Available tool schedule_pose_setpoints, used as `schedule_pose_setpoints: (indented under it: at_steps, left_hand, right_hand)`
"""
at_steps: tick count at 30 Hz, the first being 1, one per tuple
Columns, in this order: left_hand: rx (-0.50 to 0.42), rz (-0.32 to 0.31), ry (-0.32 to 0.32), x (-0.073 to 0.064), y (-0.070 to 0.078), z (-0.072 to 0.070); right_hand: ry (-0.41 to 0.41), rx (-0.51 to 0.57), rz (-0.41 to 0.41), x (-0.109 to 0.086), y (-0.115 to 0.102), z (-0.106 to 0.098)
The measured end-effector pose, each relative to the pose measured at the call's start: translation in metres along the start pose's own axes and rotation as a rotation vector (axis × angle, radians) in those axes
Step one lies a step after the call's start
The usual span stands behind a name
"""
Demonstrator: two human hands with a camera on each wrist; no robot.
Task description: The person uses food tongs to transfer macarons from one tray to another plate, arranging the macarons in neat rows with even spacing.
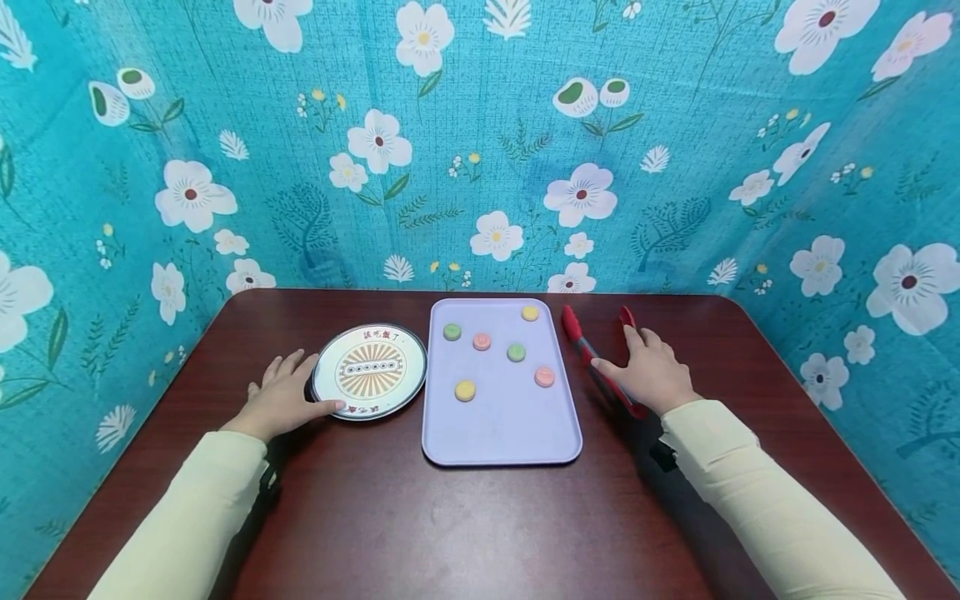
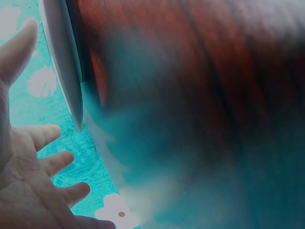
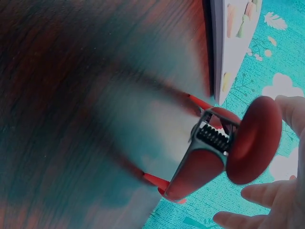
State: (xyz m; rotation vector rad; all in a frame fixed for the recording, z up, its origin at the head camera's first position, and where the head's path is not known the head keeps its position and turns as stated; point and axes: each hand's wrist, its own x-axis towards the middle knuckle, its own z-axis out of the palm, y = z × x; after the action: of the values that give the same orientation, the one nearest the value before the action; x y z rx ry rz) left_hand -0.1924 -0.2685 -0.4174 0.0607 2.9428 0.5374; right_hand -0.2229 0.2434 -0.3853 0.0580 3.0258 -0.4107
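And it's the L hand (image 1: pixel 281 398) out front, palm in, fingers splayed wide, thumb over the plate (image 1: pixel 371 372)'s near-left rim; no grip, & contact's hard to call. R hand (image 1: pixel 654 375) hovers low by the tongs (image 1: pixel 573 325), arm stretched fwd, fingers loosely spread, nothing clasped; can't tell if thumb touches. Both sleeves (image 1: pixel 738 454) run off the bottom edge.

Visibility now: R hand covers part of the tongs; L wrist cam's mostly blur, plate seen edge-on; R wrist cam cuts off the hand & most of the tray (image 1: pixel 498 433).

Materials: plate's round, whitish, dark-rimmed, w/ a sunburst print, just L of the tray. Tray's lilac, rectangular, rounded corners, w/ six small discs (image 1: pixel 465 391) in yellow, green, pink. Tongs, R of tray, show red ends, dark coil spring & splayed arms. Table (image 1: pixel 480 533): glossy dark wood grain. Behind, teal floral cloth (image 1: pixel 450 217).
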Motion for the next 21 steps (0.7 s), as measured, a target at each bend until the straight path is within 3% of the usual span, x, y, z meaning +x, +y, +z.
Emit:
schedule_pose_setpoints:
  at_steps: [21]
  left_hand:
    - [-0.026,-0.011,-0.037,-0.0003,-0.0027,0.0054]
  right_hand:
    - [-0.030,0.043,0.031,0.0049,0.0064,0.0084]
